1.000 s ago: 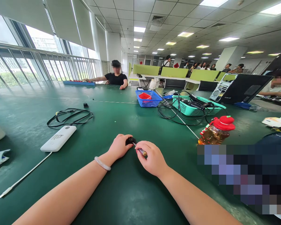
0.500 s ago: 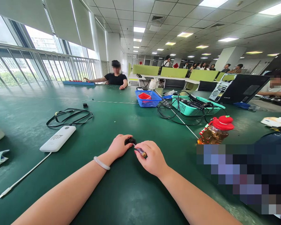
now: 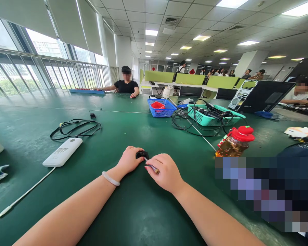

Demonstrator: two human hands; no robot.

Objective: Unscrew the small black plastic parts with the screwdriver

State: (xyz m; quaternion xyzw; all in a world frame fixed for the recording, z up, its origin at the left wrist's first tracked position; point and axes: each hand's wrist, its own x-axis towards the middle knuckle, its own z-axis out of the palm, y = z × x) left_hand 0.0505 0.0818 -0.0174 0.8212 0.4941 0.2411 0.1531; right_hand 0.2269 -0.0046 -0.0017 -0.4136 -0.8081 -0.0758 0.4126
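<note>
My left hand (image 3: 130,159) is closed around a small black part (image 3: 142,154) on the green table (image 3: 146,212); its exact kind is too small to make out. In my right hand (image 3: 164,172) is a screwdriver (image 3: 153,168), gripped by its handle between thumb and fingers. The thin shaft points up and left to the near edge of the black part. Whether the tip sits in a screw cannot be seen. A pale bangle (image 3: 111,178) rings my left wrist.
A white power bank (image 3: 63,152) with a cable and a looped black cord (image 3: 74,130) lie left. Ahead are a blue basket (image 3: 162,111) and a teal basket (image 3: 207,119) of cables. A red-lidded bottle (image 3: 233,145) stands right. Across the table sits a person (image 3: 127,82).
The screwdriver handle has turned slightly and my right fingers have shifted around it. The left hand still holds the black part in the same place. The view has moved a little.
</note>
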